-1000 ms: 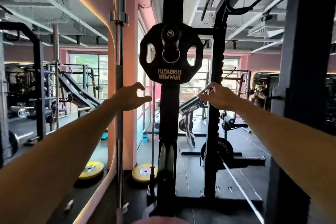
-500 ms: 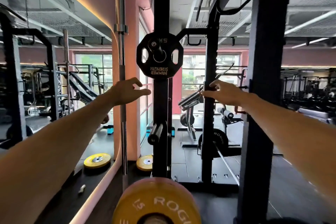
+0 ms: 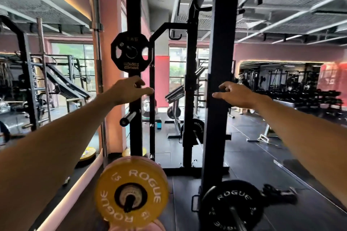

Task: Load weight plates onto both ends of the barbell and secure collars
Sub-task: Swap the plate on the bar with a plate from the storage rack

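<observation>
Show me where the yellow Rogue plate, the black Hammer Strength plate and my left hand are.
yellow Rogue plate [image 3: 131, 192]: head view, on its yellow face by the hub.
black Hammer Strength plate [image 3: 131, 65]: head view, on its lower face near the lettering.
left hand [image 3: 129, 90]: head view, on the back of the hand.

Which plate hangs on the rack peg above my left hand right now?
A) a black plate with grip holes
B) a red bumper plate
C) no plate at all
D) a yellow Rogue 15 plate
A: the black plate with grip holes sits on the upright's peg above the left hand; the yellow Rogue 15 plate is low in view.
</observation>
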